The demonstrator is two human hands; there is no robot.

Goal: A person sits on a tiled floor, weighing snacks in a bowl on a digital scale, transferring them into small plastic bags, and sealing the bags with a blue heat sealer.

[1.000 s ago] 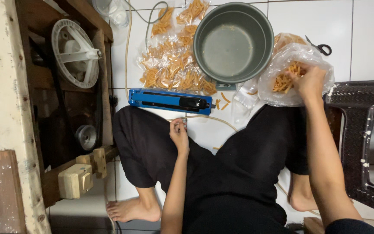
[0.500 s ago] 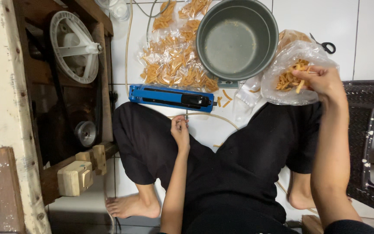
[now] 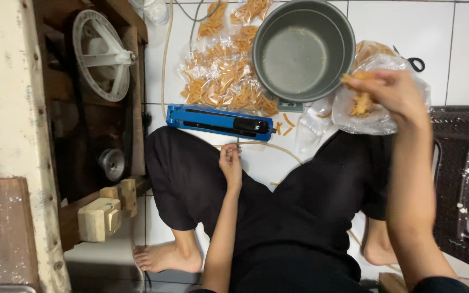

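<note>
My right hand [image 3: 392,91] is raised above an open clear plastic bag [image 3: 378,111] of orange stick snacks and grips a bunch of those snacks [image 3: 354,80]. The grey metal pot [image 3: 303,50] stands just left of it, with nothing inside. My left hand [image 3: 230,163] rests on my left knee, fingers curled with nothing visible in them, just below the blue heat sealer [image 3: 221,121] that lies on the white tiled floor. I sit cross-legged in black trousers.
Several sealed clear packets of orange snacks [image 3: 221,76] lie behind the sealer. Black scissors [image 3: 414,62] lie beyond the bag. A wooden frame with a white wheel [image 3: 101,54] stands to the left, a dark woven piece of furniture [image 3: 460,179] to the right.
My right hand has come up out of the plastic bag with a bunch of snacks and shifted left toward the pot. The left hand stays on my knee.
</note>
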